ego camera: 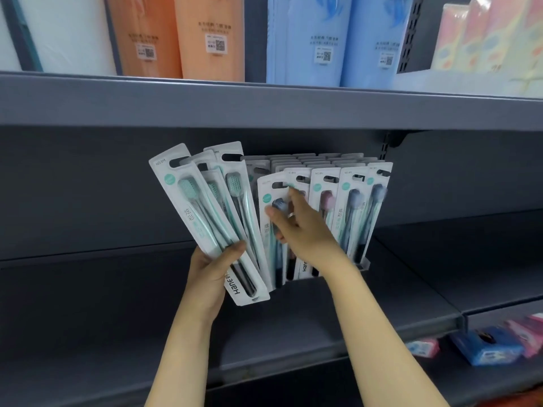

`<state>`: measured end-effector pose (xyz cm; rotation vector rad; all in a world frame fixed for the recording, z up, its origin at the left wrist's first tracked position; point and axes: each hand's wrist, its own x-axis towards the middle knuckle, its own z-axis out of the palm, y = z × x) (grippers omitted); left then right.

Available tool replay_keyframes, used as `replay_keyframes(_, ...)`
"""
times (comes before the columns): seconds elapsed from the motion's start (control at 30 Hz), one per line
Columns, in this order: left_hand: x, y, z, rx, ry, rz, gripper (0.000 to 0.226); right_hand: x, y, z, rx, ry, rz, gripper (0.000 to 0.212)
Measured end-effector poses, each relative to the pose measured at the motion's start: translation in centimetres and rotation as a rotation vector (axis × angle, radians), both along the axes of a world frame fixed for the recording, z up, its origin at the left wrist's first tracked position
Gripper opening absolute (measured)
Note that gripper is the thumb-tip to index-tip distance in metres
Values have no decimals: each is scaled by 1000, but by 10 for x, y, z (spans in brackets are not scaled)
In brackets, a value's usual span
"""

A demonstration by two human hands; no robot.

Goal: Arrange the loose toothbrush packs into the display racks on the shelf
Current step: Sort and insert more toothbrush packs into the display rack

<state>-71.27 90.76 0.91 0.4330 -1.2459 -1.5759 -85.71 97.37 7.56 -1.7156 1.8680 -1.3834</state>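
My left hand (211,274) grips a fan of toothbrush packs (202,212) by their lower ends; they are white cards with mint-green brushes, tilted to the left. To their right a clear display rack (363,264) stands on the grey shelf (117,304), filled with several rows of upright packs (349,198). My right hand (299,227) reaches into the rack's front row and pinches the leftmost pack (269,218), thumb on its front and fingers behind it. This pack leans slightly left. The rack's base is mostly hidden behind my right wrist.
Above, an upper shelf (264,104) carries orange (205,36) and blue (317,39) packaged goods. Small blue and pink boxes (493,345) lie on a lower shelf at the right. A slotted upright (385,145) runs behind the rack.
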Motion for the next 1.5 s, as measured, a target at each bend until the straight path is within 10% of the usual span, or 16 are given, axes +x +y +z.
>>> replay_keyframes(0.53, -23, 11, 2, 19, -19, 4, 50, -105, 60, 16, -222, -128, -456, 28)
replay_keyframes(1.5, -32, 14, 1, -8, -28, 41, 49, -145, 44, -1, -68, -146, -365, 19)
